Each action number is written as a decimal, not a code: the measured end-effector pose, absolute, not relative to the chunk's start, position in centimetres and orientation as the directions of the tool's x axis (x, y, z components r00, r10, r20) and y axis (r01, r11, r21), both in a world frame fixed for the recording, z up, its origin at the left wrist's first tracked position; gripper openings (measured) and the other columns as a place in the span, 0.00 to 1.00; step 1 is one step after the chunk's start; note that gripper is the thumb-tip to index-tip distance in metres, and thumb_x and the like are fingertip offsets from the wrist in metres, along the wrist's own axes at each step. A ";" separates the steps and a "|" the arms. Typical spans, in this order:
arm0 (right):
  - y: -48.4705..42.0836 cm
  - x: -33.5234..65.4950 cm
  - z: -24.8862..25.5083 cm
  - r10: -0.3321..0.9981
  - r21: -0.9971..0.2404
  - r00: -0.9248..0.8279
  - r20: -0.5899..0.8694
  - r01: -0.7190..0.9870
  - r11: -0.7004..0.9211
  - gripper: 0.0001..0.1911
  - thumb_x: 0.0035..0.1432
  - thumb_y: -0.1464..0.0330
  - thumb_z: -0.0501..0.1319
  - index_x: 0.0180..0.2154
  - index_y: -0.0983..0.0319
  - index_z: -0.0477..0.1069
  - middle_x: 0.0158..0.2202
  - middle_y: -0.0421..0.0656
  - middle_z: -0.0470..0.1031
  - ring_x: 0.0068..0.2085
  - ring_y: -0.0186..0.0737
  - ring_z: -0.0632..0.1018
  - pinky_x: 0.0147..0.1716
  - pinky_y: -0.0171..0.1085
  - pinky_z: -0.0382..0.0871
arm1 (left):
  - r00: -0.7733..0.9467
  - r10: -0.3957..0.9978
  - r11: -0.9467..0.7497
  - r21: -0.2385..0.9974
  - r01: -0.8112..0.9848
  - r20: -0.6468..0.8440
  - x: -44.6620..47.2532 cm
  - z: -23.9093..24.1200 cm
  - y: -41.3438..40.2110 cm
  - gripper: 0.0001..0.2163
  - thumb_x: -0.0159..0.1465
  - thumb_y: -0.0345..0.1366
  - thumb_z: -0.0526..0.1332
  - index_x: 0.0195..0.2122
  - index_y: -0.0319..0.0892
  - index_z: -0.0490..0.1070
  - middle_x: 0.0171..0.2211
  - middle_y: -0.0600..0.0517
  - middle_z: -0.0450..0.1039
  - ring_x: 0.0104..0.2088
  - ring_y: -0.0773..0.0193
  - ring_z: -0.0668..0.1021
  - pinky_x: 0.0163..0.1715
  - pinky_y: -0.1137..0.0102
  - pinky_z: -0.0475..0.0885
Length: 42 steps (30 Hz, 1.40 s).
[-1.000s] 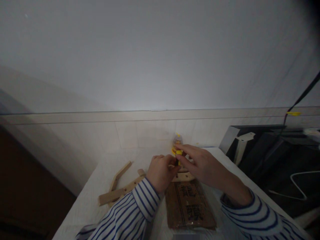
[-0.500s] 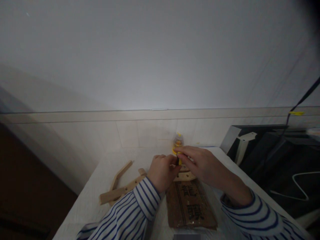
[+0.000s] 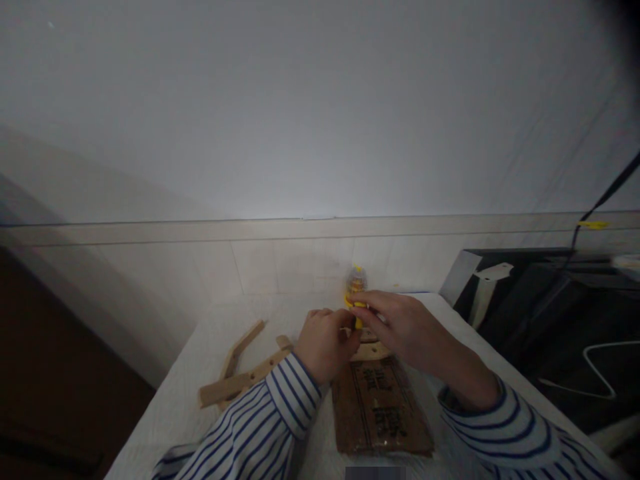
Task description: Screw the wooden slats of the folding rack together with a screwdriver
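Observation:
My left hand (image 3: 327,343) is closed, its thumb and forefinger pinching a small yellow-and-dark piece (image 3: 359,323). From the right, my right hand (image 3: 405,327) closes its fingertips on the top of the same piece; the fingers hide most of it. Just behind the fingertips stands a clear domed object with a yellow base (image 3: 357,280). Below the hands lies a pale wooden piece with holes (image 3: 373,351), partly covered by them. Nearer me is a flat brown package (image 3: 383,407) with dark characters, in shiny wrapping.
Left of my left hand, a holed wooden bar (image 3: 230,388) and a bent wooden strip (image 3: 243,343) lie on the white-covered table (image 3: 165,407). A wall (image 3: 300,263) rises behind the table. Dark items (image 3: 545,300) and a white bracket (image 3: 487,287) stand along the right side.
The fingertips have shifted only very slightly around the yellow-and-dark piece. Everything else stays where it was.

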State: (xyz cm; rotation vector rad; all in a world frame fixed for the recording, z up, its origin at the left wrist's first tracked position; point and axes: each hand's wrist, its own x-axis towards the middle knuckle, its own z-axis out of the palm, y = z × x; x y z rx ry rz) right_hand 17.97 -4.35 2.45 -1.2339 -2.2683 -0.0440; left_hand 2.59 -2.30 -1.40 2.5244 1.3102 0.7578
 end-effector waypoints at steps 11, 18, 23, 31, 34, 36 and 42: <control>-4.3 18.1 2.3 0.775 -0.222 -0.407 0.484 0.799 0.558 0.12 0.62 0.65 0.52 0.43 0.64 0.69 0.38 0.46 0.76 0.38 0.42 0.76 0.37 0.40 0.69 | 0.483 0.801 -0.596 0.394 0.700 0.354 2.7 -1.3 -2.3 0.05 0.58 0.35 0.57 0.32 0.42 0.72 0.26 0.52 0.75 0.29 0.62 0.75 0.35 0.67 0.67; -4.4 17.8 2.1 0.772 -0.207 -0.395 0.498 0.811 0.548 0.13 0.62 0.64 0.51 0.42 0.64 0.69 0.35 0.46 0.76 0.36 0.42 0.76 0.35 0.40 0.69 | 0.481 0.803 -0.595 0.425 0.682 0.352 2.8 -1.2 -2.3 0.06 0.58 0.33 0.58 0.34 0.42 0.72 0.29 0.52 0.76 0.30 0.62 0.75 0.35 0.68 0.67; -4.3 17.8 2.0 0.772 -0.191 -0.392 0.501 0.820 0.540 0.13 0.62 0.63 0.51 0.41 0.63 0.69 0.35 0.46 0.76 0.36 0.42 0.77 0.35 0.40 0.69 | 0.474 0.806 -0.591 0.450 0.669 0.354 2.8 -1.4 -2.2 0.06 0.58 0.34 0.59 0.36 0.43 0.72 0.31 0.53 0.77 0.31 0.62 0.75 0.36 0.68 0.67; -4.2 17.8 2.0 0.778 -0.184 -0.372 0.507 0.835 0.519 0.13 0.61 0.64 0.52 0.42 0.63 0.69 0.35 0.45 0.77 0.35 0.42 0.77 0.33 0.40 0.69 | 0.476 0.811 -0.584 0.429 0.689 0.340 2.7 -2.2 -1.8 0.08 0.57 0.40 0.62 0.35 0.43 0.73 0.27 0.53 0.74 0.29 0.62 0.74 0.32 0.70 0.65; -4.3 17.7 2.0 0.790 -0.203 -0.368 0.491 0.833 0.514 0.13 0.61 0.63 0.52 0.41 0.63 0.69 0.34 0.45 0.76 0.34 0.42 0.77 0.33 0.41 0.70 | 0.489 0.807 -0.591 0.433 0.681 0.332 2.6 -2.1 -1.9 0.07 0.59 0.39 0.60 0.33 0.43 0.73 0.25 0.53 0.74 0.28 0.63 0.74 0.30 0.71 0.64; -4.3 17.6 2.1 0.788 -0.224 -0.372 0.490 0.821 0.526 0.14 0.61 0.63 0.52 0.43 0.64 0.69 0.37 0.46 0.76 0.37 0.43 0.77 0.36 0.42 0.70 | 0.493 0.805 -0.593 0.441 0.673 0.331 2.6 -1.9 -2.0 0.07 0.60 0.39 0.60 0.32 0.42 0.74 0.24 0.53 0.73 0.28 0.64 0.73 0.30 0.72 0.64; -4.5 17.8 2.2 0.755 -0.250 -0.387 0.529 0.779 0.575 0.17 0.60 0.67 0.52 0.49 0.66 0.67 0.47 0.50 0.74 0.47 0.44 0.74 0.45 0.45 0.68 | 0.515 0.788 -0.616 0.435 0.657 0.337 2.6 -1.7 -2.1 0.07 0.61 0.38 0.58 0.30 0.42 0.74 0.24 0.53 0.73 0.28 0.64 0.73 0.30 0.72 0.64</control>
